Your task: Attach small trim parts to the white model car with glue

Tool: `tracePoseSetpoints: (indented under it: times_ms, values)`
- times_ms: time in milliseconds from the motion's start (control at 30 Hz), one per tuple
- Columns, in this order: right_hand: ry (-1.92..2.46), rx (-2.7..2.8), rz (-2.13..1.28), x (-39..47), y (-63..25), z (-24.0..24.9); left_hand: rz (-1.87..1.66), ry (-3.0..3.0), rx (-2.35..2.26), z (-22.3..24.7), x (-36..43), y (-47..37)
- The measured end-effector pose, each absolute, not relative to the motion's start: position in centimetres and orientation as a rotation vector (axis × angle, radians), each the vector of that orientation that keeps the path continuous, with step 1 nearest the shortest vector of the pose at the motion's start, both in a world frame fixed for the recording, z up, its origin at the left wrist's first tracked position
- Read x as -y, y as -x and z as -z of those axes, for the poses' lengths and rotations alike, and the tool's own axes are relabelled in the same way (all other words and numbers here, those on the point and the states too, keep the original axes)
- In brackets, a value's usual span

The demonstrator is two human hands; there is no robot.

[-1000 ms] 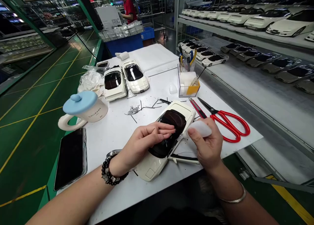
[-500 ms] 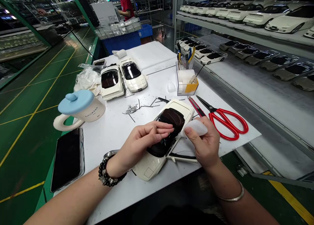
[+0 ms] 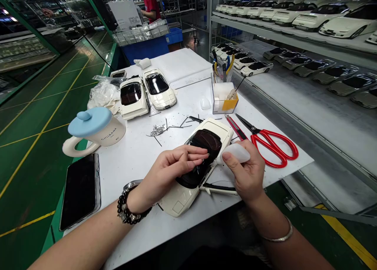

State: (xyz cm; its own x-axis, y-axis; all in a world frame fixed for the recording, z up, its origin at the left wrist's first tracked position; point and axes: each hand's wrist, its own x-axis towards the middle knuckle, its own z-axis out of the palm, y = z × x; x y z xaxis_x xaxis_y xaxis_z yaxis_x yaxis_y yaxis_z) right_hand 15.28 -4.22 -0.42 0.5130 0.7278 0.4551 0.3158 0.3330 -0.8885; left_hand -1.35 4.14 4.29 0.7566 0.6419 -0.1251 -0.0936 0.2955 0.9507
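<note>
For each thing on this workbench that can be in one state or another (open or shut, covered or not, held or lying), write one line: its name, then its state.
mug: covered by its blue lid, standing on the table.
phone: screen dark, lying flat.
scissors: shut, lying flat.
white model car: door open, steadied under the left hand.
white pad: held in the right hand.
two model cars: lying side by side, untouched.
clear tool box: open-topped, tools standing in it.
</note>
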Motion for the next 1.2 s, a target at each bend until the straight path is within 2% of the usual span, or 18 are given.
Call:
tracePoseSetpoints:
  times_ms: [233,400,533,667,933,1067,1200]
  values:
    - [1.276,0.976,-0.342,4.1,-15.2,0.4,-0.515,-1.189,-0.552,-4.3,-4.2,1.4]
    - [1.155,0.586,-0.428,5.0,-16.6,0.3,-0.499,-1.177,-0.548,-4.4,-4.2,1.4]
    - [1.029,0.433,-0.318,4.9,-19.2,-1.5,-0.495,-1.176,-0.559,-4.3,-4.2,1.5]
    - [1.038,0.749,-0.373,1.9,-20.4,-4.0,-0.477,-1.186,-0.537,-4.3,-4.2,1.6]
    - [1.679,1.768,-0.400,-10.9,-18.4,-5.2,-0.416,-1.351,-0.492,-4.8,-2.7,1.8]
    - [1.852,1.839,-0.369,-15.4,-18.3,-3.8,-0.394,-1.456,-0.493,-4.9,-1.8,1.7]
    - [1.953,1.858,-0.350,-16.0,-18.3,-3.3,-0.357,-1.544,-0.506,-5.1,-1.2,1.6]
